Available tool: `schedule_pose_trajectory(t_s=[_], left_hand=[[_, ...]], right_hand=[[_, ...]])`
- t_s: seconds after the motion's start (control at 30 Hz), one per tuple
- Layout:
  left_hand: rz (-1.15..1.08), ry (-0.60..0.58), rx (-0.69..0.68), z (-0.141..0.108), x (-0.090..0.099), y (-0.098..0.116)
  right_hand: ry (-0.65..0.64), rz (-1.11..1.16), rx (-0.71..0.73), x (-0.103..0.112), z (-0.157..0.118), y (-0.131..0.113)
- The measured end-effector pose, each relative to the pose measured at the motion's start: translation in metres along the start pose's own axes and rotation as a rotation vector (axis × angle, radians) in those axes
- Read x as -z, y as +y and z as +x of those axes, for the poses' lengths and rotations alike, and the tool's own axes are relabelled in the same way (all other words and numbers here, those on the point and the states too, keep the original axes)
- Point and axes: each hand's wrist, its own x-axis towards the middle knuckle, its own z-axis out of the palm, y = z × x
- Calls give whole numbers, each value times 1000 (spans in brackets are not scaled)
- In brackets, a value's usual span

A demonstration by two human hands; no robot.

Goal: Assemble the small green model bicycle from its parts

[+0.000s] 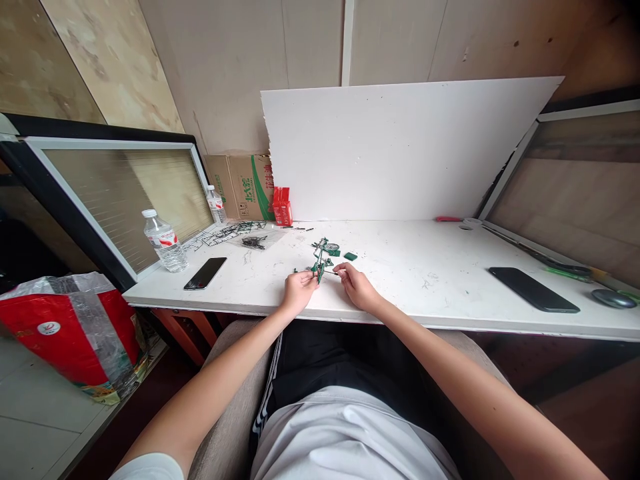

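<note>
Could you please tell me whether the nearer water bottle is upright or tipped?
Upright: the bottle stands on the table, white cap on top.

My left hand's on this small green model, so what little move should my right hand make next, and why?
Probably ease the thin dark rod-like piece in your right hand toward the small green openwork model: the piece points at it, and your left hand holds it from the other side. I can't tell whether they touch.
</note>
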Motion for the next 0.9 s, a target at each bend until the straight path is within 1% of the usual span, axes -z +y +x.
schedule_pose_trajectory(t_s=[0.13, 0.23, 0.43, 0.53, 0.67, 0.9], left_hand=[[20, -4, -77, -2, -2, 0], [58, -24, -113, -3, -2, -2], [148, -53, -162, -4, 2, -4], [156, -58, -154, -4, 2, -3], [107, -47, -107, -3, 2, -1], [43, -76, -72, -1, 5, 0]], right_hand=[[-53, -72, 30, -4, -3, -2], [-43, -76, 59, -4, -4, -5], [-55, -88, 31, 1, -6, -8], [-60, -107, 16, 1, -7, -7], [-66, -107, 13, 0, -7, -7], [-59, -10, 45, 1, -5, -5]])
